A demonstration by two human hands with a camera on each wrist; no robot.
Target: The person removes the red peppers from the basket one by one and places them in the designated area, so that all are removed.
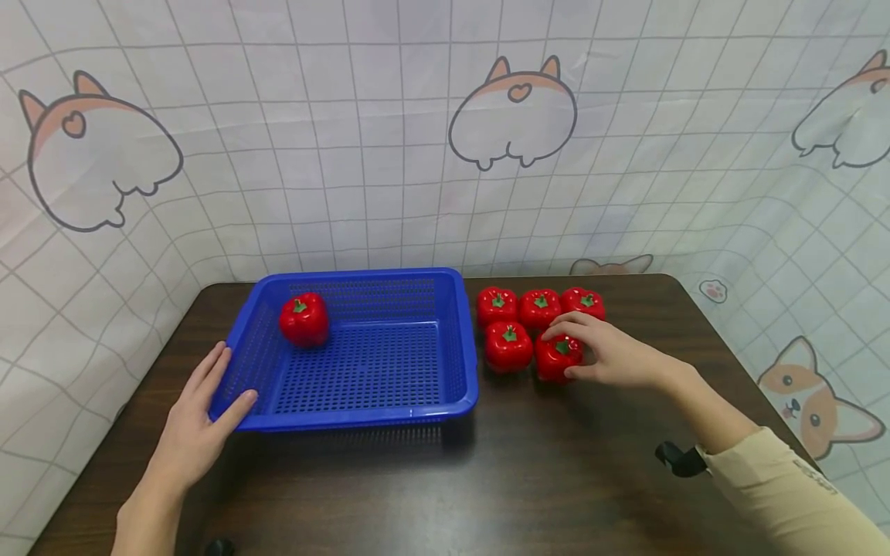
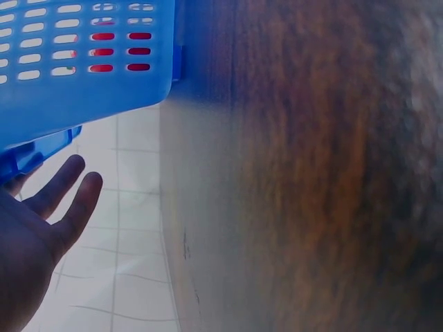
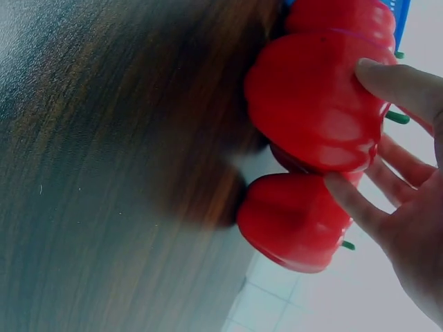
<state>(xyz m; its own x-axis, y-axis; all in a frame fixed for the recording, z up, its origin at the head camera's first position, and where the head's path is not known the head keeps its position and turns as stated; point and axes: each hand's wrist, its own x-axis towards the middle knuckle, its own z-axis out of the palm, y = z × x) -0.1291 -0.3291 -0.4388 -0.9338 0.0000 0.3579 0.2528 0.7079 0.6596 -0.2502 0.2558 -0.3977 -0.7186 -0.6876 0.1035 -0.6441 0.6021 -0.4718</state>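
A red bell pepper (image 1: 554, 364) with a green stem stands at the front right of a cluster on the table. My right hand (image 1: 612, 351) grips it, thumb on the near side and fingers over its far side. In the right wrist view, the thumb and one fingertip lie against this pepper (image 3: 311, 104), with another pepper (image 3: 294, 221) close beside it. My left hand (image 1: 191, 428) rests at the near left corner of a blue plastic basket (image 1: 348, 417), fingers extended along its rim. One red bell pepper (image 1: 304, 320) sits inside the basket, at the back left.
Several more red bell peppers stand right of the basket, including a front-left one (image 1: 508, 347) and a back-row one (image 1: 497, 306). The dark wooden table (image 1: 417, 494) meets a patterned white cloth (image 1: 389, 154) at the back and sides.
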